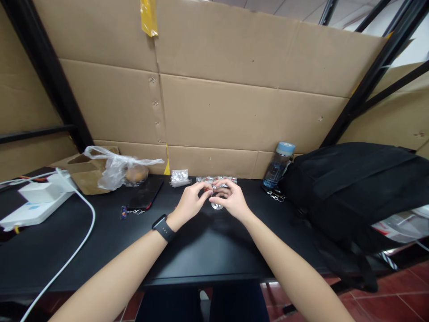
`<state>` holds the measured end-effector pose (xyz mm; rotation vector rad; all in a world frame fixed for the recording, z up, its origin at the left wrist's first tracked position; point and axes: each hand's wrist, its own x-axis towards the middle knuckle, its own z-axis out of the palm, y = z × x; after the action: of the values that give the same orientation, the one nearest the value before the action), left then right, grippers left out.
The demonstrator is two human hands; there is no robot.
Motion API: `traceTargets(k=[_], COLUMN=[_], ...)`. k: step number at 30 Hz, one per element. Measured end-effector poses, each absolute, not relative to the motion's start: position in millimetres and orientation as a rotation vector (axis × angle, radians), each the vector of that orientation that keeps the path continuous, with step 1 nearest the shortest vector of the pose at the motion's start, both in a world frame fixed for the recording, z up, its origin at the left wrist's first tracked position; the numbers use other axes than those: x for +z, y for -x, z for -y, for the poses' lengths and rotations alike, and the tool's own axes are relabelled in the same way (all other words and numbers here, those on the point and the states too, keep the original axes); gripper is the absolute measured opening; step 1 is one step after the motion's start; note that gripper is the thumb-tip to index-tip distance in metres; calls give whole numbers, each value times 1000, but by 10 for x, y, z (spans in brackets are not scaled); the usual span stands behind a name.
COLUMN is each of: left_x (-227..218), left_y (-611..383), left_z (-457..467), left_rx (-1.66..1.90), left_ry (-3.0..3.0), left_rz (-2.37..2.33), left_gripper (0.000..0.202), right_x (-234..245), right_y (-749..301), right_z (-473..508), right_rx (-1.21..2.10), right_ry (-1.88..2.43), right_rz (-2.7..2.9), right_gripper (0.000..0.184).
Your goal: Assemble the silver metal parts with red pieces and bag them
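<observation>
Holding: a small metal piece [214, 191] pinched between both hands above the black table [214, 241], near its back edge
Left hand [192, 200]: fingers curled shut on the piece from its left side
Right hand [232, 199]: fingers closed on it from the right, equally near
Axis: too small to tell which way it points
Below: a round silvery thing [217, 205] on the table
Behind: clear packets [180, 177] by the cardboard wall [234, 107]

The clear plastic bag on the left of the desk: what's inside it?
Inside the plastic bag sits one round brownish lump, perhaps bread or fruit; the crumpled film blurs it. The bag leans on an open cardboard box, whose inside is hidden.
</observation>
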<state>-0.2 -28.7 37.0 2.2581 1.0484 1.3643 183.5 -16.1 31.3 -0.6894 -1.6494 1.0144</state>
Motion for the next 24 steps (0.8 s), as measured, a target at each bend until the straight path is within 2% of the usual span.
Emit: traceTargets(k=[6, 14, 24], left_x=[430, 485, 428], left_y=[31, 64, 36], left_z=[304, 311, 303], left_rx=[1388, 1413, 1382], left_ry=[-2320, -2345, -2273], left_rz=[-1060, -976, -886], left_gripper=[12, 11, 20], right_x=[295, 340, 353], right_y=[-1847, -1848, -1912], right_z=[142, 152, 130], right_rx=[1029, 934, 811], right_ry=[695, 649, 828], right_rz=[1674, 1733, 1875], right_gripper=[28, 25, 17])
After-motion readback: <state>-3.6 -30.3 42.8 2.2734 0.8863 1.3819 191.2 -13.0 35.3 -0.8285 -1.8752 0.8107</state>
